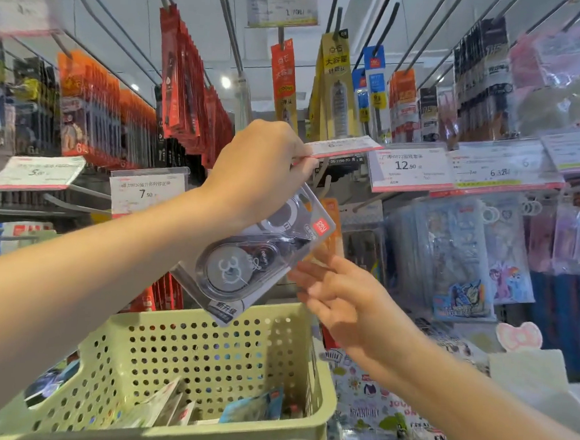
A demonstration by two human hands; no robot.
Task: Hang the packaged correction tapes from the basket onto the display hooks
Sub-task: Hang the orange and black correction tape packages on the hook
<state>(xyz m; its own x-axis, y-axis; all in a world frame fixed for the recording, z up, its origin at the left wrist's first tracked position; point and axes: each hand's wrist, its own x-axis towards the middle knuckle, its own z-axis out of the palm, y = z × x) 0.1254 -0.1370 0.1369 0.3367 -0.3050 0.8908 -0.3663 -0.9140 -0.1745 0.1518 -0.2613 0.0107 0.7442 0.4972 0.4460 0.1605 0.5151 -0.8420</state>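
A clear packaged correction tape (244,264) with a red logo corner hangs tilted above the basket, its top corner just below a display hook (320,182). My left hand (257,173) is raised in front of the package's upper part and pinches a white price label (342,145), holding it lifted. My right hand (338,295) reaches in from the lower right, fingertips gripping the package's lower right edge. The green perforated basket (315,424) sits below with several more packaged items (251,408) in it.
Rows of hooks carry red and orange pen packs (184,85) on the left and yellow and blue refill packs (339,89) above. Price labels (409,168) jut out at hand height. Clear pencil pouches (457,259) hang at right, and stickers lie below them.
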